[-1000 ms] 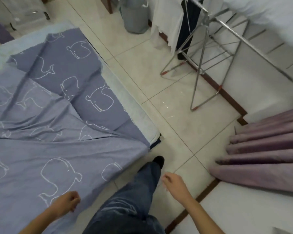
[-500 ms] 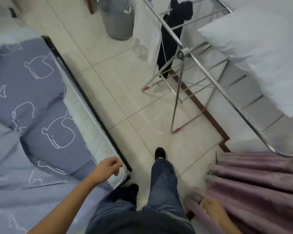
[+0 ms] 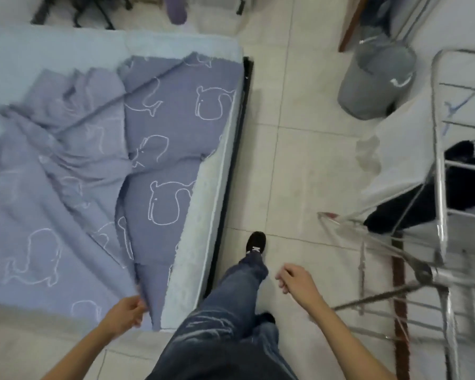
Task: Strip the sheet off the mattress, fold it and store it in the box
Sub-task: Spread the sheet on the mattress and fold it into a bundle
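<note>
L hand (image 3: 126, 315) pinches the sheet (image 3: 159, 127) by its edge at the near right corner of the mattress (image 3: 206, 204). R hand (image 3: 296, 278) hangs loose, holding nothing, over the floor (image 3: 299, 160). Sheet lies rumpled across the mattress, far right corner apparently not yet free. Best: walk up the right edge, lift that corner w/ R hand, pull low, evenly.

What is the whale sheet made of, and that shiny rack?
Sheet: looks like soft, matte woven cloth, maybe cotton. It wrinkles and bunches into folds.
Rack: looks like bare polished metal tubing, probably steel. It gleams silver with bright reflections.
</note>
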